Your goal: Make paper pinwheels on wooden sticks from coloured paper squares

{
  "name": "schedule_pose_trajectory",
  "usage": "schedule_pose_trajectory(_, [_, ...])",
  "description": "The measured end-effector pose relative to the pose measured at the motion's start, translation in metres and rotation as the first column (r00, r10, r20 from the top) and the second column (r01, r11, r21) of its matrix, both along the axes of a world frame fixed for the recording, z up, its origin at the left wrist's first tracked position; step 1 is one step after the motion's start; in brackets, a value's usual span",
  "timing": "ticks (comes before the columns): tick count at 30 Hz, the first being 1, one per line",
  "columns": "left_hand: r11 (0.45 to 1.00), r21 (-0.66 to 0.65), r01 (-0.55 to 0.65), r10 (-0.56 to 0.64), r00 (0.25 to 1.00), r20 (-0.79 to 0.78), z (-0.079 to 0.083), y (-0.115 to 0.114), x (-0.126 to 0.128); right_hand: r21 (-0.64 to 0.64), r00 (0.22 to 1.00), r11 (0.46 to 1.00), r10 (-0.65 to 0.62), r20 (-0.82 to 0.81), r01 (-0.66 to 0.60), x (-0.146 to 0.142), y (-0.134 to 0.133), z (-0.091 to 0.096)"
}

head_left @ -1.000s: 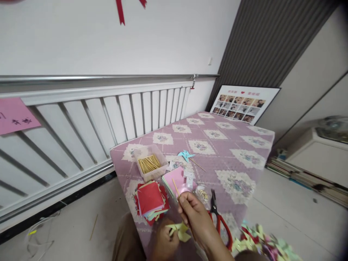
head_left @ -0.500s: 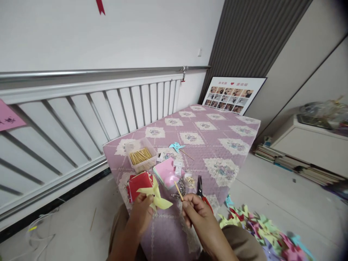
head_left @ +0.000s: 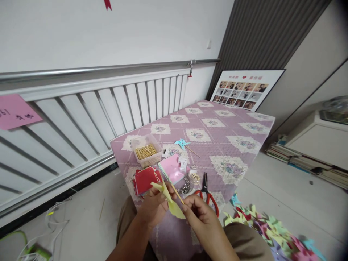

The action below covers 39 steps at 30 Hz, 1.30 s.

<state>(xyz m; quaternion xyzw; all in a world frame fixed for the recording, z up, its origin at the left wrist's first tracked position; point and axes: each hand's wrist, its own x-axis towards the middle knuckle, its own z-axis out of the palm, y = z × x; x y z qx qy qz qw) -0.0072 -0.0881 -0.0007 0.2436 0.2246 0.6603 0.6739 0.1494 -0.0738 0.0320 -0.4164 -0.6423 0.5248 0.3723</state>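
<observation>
My left hand (head_left: 153,207) is closed on a pale yellow paper pinwheel (head_left: 169,200), held above the near end of the purple quilted table (head_left: 217,145). My right hand (head_left: 199,214) pinches a thin wooden stick (head_left: 177,193) whose tip meets the pinwheel's middle. Both hands are close together, just in front of a stack of red paper squares (head_left: 145,179) and a pink paper stack (head_left: 171,168).
A clear box of wooden sticks (head_left: 146,152), a blue pinwheel on a stick (head_left: 182,143), red-handled scissors (head_left: 208,194), a small tub (head_left: 194,176) and a bead chain (head_left: 185,187) lie on the table. Several finished pinwheels (head_left: 269,232) are heaped on the floor at right. A white radiator (head_left: 95,112) runs along the left.
My hands have come together; the stick's tip now reaches the yellow pinwheel, which has turned edge-on. The camera has shifted slightly.
</observation>
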Motion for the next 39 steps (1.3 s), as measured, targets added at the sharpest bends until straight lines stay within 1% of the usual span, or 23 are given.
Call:
schedule_pose_trajectory(4, [1.000, -0.012, 0.012, -0.012, 1.000, 0.013, 0.000, -0.003, 0.002, 0.032, 0.999, 0.999, 0.001, 0.044, -0.002, -0.002, -0.005, 0.002])
schedule_pose_trajectory(9, [0.998, -0.024, -0.053, 0.054, 0.998, 0.017, 0.008, -0.007, 0.004, 0.065, 0.996, 0.997, 0.023, 0.084, -0.028, -0.006, -0.012, 0.001])
schedule_pose_trajectory(15, [0.999, -0.020, -0.033, 0.034, 0.996, 0.076, 0.011, -0.008, 0.003, 0.085, 0.995, 0.995, 0.044, 0.089, -0.051, -0.011, -0.016, 0.007])
schedule_pose_trajectory(18, [0.999, 0.007, -0.052, 0.051, 0.994, 0.100, 0.011, -0.009, 0.002, 0.095, 0.993, 0.993, 0.057, 0.100, -0.066, -0.014, -0.018, 0.008])
schedule_pose_trajectory(24, [0.997, 0.071, -0.039, 0.030, 0.993, 0.118, 0.008, -0.010, 0.000, 0.105, 0.995, 0.993, 0.052, 0.085, -0.061, -0.018, -0.021, 0.003])
schedule_pose_trajectory(27, [0.997, 0.065, -0.049, 0.042, 0.993, 0.109, 0.009, -0.011, 0.000, 0.095, 0.995, 0.993, 0.062, 0.072, -0.069, -0.019, -0.021, 0.005])
schedule_pose_trajectory(32, [0.997, 0.046, -0.059, 0.055, 0.995, 0.082, 0.011, -0.011, 0.000, 0.035, 0.997, 0.997, 0.073, 0.033, -0.074, -0.020, -0.022, 0.008])
schedule_pose_trajectory(39, [0.997, 0.057, -0.047, 0.040, 0.993, 0.108, 0.010, -0.012, 0.001, -0.038, 0.997, 0.996, 0.078, -0.020, -0.079, -0.022, -0.022, 0.010])
